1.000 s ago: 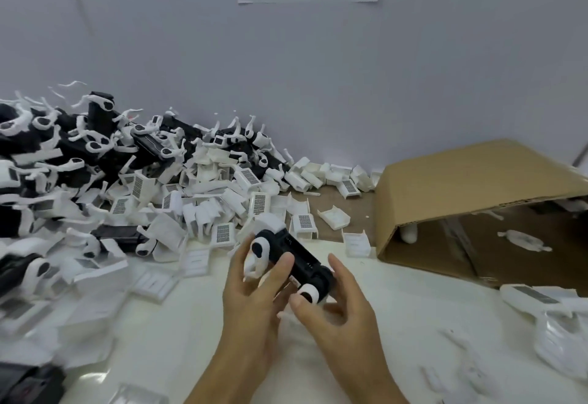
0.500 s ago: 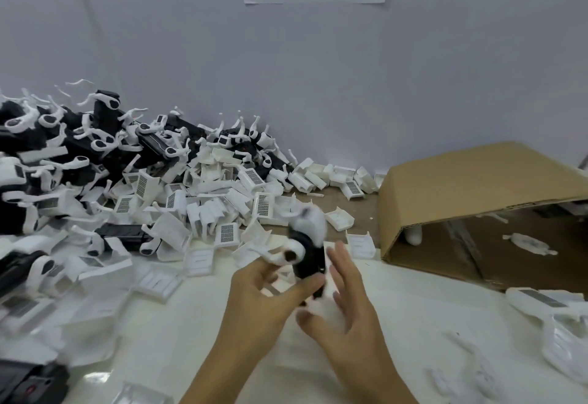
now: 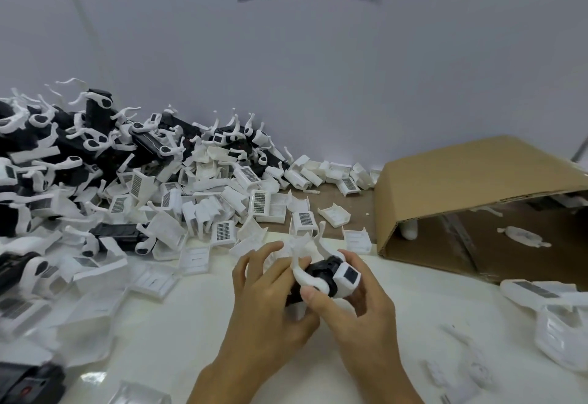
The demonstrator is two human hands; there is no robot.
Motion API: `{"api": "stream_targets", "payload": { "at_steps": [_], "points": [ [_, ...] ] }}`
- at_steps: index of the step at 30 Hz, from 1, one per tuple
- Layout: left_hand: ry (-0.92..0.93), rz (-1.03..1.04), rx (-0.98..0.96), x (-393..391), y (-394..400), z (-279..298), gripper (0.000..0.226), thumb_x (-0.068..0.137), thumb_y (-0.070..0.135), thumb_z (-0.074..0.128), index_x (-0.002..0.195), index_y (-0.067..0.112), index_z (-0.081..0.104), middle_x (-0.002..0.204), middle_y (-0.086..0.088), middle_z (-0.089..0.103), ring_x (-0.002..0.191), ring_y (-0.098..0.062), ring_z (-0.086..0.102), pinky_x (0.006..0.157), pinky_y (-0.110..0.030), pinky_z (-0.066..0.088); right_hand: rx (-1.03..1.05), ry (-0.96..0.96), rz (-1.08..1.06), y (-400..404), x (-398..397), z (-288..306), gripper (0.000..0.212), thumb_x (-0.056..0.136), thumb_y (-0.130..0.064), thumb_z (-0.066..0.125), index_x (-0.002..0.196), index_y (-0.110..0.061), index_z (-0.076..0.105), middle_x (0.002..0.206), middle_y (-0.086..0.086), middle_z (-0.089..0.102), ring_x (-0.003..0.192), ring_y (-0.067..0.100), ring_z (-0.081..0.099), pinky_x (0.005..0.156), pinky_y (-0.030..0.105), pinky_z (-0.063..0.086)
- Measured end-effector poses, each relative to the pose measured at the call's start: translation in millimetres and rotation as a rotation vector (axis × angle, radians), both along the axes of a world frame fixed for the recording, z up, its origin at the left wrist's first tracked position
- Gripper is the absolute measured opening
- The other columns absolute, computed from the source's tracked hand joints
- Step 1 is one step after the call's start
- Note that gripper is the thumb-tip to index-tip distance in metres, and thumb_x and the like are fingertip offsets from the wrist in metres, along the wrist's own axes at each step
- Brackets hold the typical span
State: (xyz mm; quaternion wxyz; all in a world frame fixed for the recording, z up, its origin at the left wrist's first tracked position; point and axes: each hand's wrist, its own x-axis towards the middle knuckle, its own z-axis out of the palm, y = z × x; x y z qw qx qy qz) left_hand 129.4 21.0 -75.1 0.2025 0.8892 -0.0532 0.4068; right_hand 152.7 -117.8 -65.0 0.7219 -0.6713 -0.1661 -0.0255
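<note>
**One assembly, two hands, lower centre**

One heap of loose parts (image 3: 127,187) fills the left of the frame, too many to count. One cardboard box (image 3: 471,181) lies right. One black-and-white assembly (image 3: 323,271) sits lower centre, its long axis running lower left to upper right. The left hand (image 3: 267,301) grips its lower end. The right hand (image 3: 359,317) curls round the white-capped upper end.

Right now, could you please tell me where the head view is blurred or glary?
In the head view the held black-and-white plastic part is slightly soft; in the head view the loose white plastic shells at lower left smear; the head view shows one glare patch on the glossy white tabletop.
</note>
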Motion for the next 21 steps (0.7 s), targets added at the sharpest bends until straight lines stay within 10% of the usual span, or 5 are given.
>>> {"api": "stream_targets", "payload": {
  "at_steps": [6,11,15,18,21],
  "points": [
    [0.018,0.16,-0.028,4,-9,3,0.079,0.043,0.023,0.096,0.104,0.018,0.045,0.1,-0.004,0.057,0.105,-0.025,0.039,0.09,-0.037,0.03,0.012,0.078,-0.073,3,2,0,0.044,0.061,-0.038,0.093,0.099,-0.034,0.071,0.09,-0.016,0.075,0.087,0.004,0.07,0.071,0.015,0.055],
    [-0.293,0.097,-0.01,0,-8,9,0.06,0.064,0.024,0.092,0.103,0.021,0.047,0.104,0.007,0.052,0.103,-0.016,0.049,0.091,-0.034,0.032,0.191,0.19,-0.118,4,6,9,0.069,0.062,-0.084,0.066,0.101,-0.027,0.072,0.094,-0.008,0.078,0.087,0.01,0.075,0.073,0.03,0.052],
    [-0.087,-0.149,-0.89,-12,-22,24,0.033,0.082,0.046,0.071,0.113,0.042,0.061,0.103,0.008,0.071,0.096,-0.015,0.067,0.08,-0.031,0.056,0.257,0.236,-0.103,2,7,10,0.076,0.068,-0.089,0.054,0.103,-0.025,0.076,0.103,-0.002,0.077,0.091,0.011,0.073,0.078,0.039,0.05],
    [0.136,-0.367,-1.629,-9,-21,32,0.036,0.087,0.035,0.067,0.111,0.009,0.069,0.106,-0.028,0.07,0.095,-0.038,0.068,0.096,-0.054,0.052,0.041,-0.004,0.003,4,-3,8,0.043,0.067,-0.069,0.066,0.101,-0.044,0.075,0.112,-0.012,0.072,0.102,0.005,0.067,0.084,0.037,0.053],
    [0.25,-0.476,-1.951,-9,-19,36,0.044,0.085,0.036,0.059,0.104,0.001,0.077,0.105,-0.024,0.07,0.088,-0.03,0.072,0.093,-0.047,0.058,-0.098,-0.19,0.089,5,-8,4,0.047,0.061,-0.059,0.082,0.106,-0.048,0.072,0.126,-0.018,0.062,0.122,0.009,0.06,0.088,0.033,0.053]
  ]
}}
